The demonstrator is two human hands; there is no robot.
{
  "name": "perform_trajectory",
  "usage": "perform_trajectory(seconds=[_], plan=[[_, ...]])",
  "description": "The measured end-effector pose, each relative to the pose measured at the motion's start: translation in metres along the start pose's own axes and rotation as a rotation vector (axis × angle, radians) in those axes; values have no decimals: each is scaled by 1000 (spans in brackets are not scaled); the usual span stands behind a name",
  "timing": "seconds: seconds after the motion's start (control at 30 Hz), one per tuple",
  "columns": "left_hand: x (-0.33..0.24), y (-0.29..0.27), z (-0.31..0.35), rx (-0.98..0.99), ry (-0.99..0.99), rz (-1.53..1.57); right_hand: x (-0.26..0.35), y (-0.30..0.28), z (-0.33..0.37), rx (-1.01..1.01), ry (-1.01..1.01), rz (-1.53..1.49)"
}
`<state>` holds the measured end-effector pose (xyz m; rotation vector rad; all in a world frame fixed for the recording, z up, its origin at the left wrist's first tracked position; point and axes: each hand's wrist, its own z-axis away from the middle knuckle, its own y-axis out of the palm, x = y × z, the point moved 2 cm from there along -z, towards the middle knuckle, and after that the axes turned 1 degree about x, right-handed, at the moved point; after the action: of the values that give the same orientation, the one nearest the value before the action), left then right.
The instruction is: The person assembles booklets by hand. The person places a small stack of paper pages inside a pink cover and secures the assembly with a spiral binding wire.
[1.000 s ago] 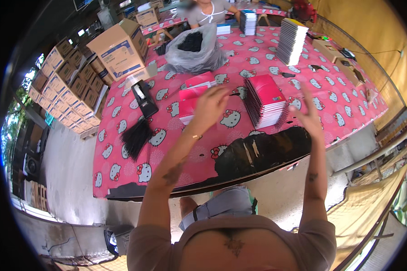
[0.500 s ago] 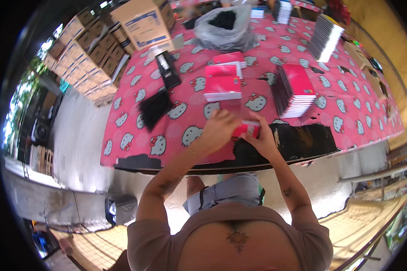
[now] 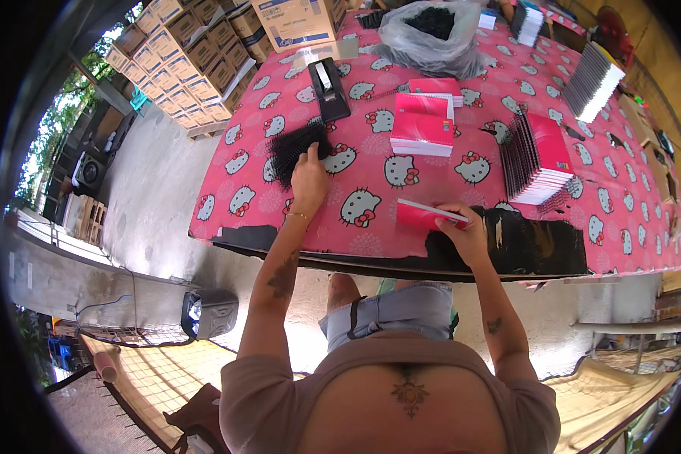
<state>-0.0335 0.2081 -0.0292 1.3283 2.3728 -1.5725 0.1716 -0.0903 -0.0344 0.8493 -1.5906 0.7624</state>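
My left hand [image 3: 309,180] reaches to a heap of black binding coils [image 3: 293,155] at the left of the table, its bent fingers closed on the heap's right edge. Which coil they pinch is too small to make out. Near the front edge, my right hand [image 3: 465,233] grips a pink-covered notebook [image 3: 425,215] by its right end, thumb at the near side, with white page edges showing. Further back lie a stack of pink notebooks [image 3: 422,135] and, to the right, a stack with black coils along its side [image 3: 541,155].
A black tape dispenser [image 3: 330,94] stands behind the coil heap. At the back are a clear plastic bag with black contents [image 3: 431,45] and a cardboard box [image 3: 299,23]. More coil-bound notebooks [image 3: 594,82] stand far right. Stacked cartons [image 3: 181,68] rise beyond the table's left side.
My left hand has left the notebook and moved left to the black coils. My right hand keeps the notebook, now tilted in its grip. The whole view has shifted.
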Motion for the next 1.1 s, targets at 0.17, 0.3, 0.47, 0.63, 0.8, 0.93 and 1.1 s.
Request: perform_trajectory(seconds=[0.17, 0.3, 0.47, 0.63, 0.8, 0.93, 1.1], plan=[[-19, -6, -11, 12, 30, 459, -8, -1, -3, 61, -1, 8], [-91, -27, 52, 375, 167, 616, -15, -9, -4, 119, 7, 18], [-110, -29, 68, 186, 367, 592, -17, -5, -6, 119, 35, -34], [-116, -26, 70, 228, 263, 628, -17, -5, -6, 119, 18, -29], [-122, -33, 58, 362, 346, 579, -19, -8, -6, 153, 0, -26], [-120, -35, 54, 470, 481, 507, -13, -5, -5, 162, 34, -27], [-114, -29, 49, 484, 586, 352, -6, -1, -1, 182, 7, 10]])
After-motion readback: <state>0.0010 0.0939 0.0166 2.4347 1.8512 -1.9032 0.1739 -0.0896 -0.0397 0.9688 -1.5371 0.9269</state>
